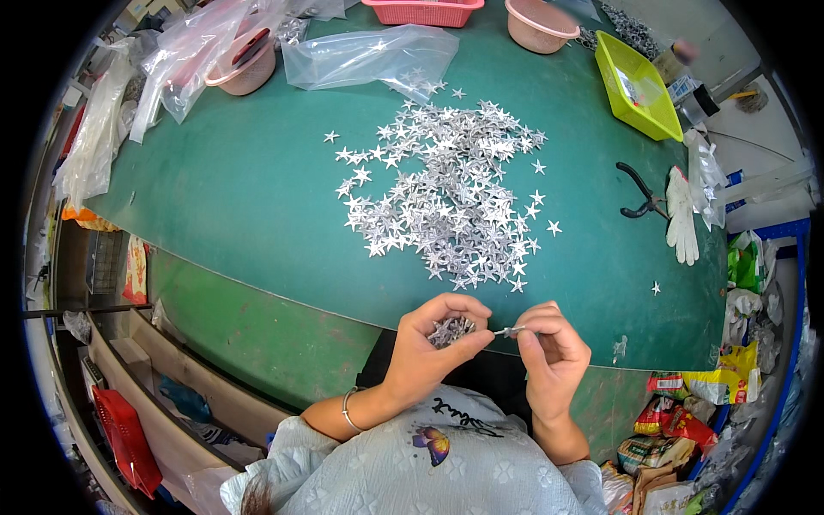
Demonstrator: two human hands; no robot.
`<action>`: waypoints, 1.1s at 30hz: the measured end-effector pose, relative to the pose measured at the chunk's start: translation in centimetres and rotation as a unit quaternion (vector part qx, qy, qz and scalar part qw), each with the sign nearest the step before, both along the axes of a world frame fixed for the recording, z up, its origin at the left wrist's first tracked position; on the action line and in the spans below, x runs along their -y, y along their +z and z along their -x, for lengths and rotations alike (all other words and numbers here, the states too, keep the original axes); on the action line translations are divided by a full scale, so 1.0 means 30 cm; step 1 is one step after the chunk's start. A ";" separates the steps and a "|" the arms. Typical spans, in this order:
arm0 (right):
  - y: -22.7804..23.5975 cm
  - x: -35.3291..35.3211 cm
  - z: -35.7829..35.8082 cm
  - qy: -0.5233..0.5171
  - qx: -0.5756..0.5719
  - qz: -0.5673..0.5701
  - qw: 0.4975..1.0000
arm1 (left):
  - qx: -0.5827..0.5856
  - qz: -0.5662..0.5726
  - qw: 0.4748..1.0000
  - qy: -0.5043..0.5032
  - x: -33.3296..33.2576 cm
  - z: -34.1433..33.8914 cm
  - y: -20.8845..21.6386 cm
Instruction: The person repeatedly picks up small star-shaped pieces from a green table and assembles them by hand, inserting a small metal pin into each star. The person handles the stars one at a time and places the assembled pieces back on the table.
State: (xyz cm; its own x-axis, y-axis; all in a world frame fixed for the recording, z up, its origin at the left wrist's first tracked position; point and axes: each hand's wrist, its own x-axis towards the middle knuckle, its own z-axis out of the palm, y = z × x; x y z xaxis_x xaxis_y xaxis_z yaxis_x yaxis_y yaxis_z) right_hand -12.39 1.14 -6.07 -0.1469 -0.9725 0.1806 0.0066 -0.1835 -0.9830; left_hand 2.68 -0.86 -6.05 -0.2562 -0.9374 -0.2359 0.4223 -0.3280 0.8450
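Note:
At the table's near edge, my left hand (pixel 429 342) curls around a small heap of silvery metal stars (pixel 451 331). Its thumb and forefinger come together at the tip of a single metal star (pixel 510 331). My right hand (pixel 554 348) pinches that same star between thumb and fingers, so it bridges the gap between both hands. Beyond them a large loose pile of metal stars (pixel 451 193) spreads over the green tabletop (pixel 249 197). Single stars lie scattered around the pile, one lone star (pixel 657 288) far to the right.
A clear plastic bag (pixel 369 58) lies behind the pile. Pink bowls (pixel 541 26), a pink basket (pixel 425 12) and a yellow-green tray (pixel 635 86) line the back. Black-handled pliers (pixel 639 193) and a white glove (pixel 681 219) lie right. Open drawers (pixel 163 395) are at lower left.

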 end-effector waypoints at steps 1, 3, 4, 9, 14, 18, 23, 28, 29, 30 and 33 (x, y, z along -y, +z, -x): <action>0.001 0.000 -0.001 0.001 -0.004 0.003 1.000 | 0.004 0.013 1.000 0.001 0.000 0.000 0.002; 0.002 -0.004 -0.003 0.002 0.008 -0.005 1.000 | 0.017 0.044 0.999 -0.008 0.003 -0.001 0.002; 0.003 -0.005 -0.004 0.002 0.015 -0.008 1.000 | 0.028 0.063 0.997 -0.017 0.006 -0.004 0.001; 0.006 -0.008 -0.006 0.011 0.023 -0.009 1.000 | 0.040 0.098 0.993 -0.045 0.008 -0.012 0.007; 0.009 -0.011 -0.007 0.019 0.017 -0.007 1.000 | 0.034 0.108 0.992 -0.063 0.006 -0.022 0.009; 0.012 -0.011 -0.007 0.025 0.013 -0.004 1.000 | 0.035 0.100 0.992 -0.062 0.002 -0.022 0.009; -0.011 0.014 -0.002 0.024 0.064 -0.056 0.996 | 0.018 -0.008 0.999 -0.034 0.019 -0.010 0.009; -0.001 0.077 0.042 0.031 0.079 -0.113 0.990 | 0.018 -0.042 0.999 -0.017 0.029 -0.023 -0.022; 0.002 0.087 0.045 0.019 0.068 -0.126 0.990 | 0.009 -0.048 0.999 -0.015 0.028 -0.027 -0.031; 0.005 0.102 0.054 0.024 0.068 -0.140 0.988 | 0.000 -0.055 0.998 -0.013 0.030 -0.031 -0.039; 0.011 0.164 0.076 0.036 0.062 -0.162 0.984 | -0.019 -0.044 0.999 0.009 0.051 -0.038 -0.054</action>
State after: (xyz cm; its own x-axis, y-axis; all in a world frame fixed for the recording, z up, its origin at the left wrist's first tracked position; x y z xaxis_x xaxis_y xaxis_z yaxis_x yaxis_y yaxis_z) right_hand -14.68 -3.79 -5.73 -0.0773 -0.9847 -0.1562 0.1315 0.1453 -0.9806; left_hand 3.83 -2.40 -7.67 -0.2493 -0.9182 -0.3079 0.4608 -0.3921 0.7962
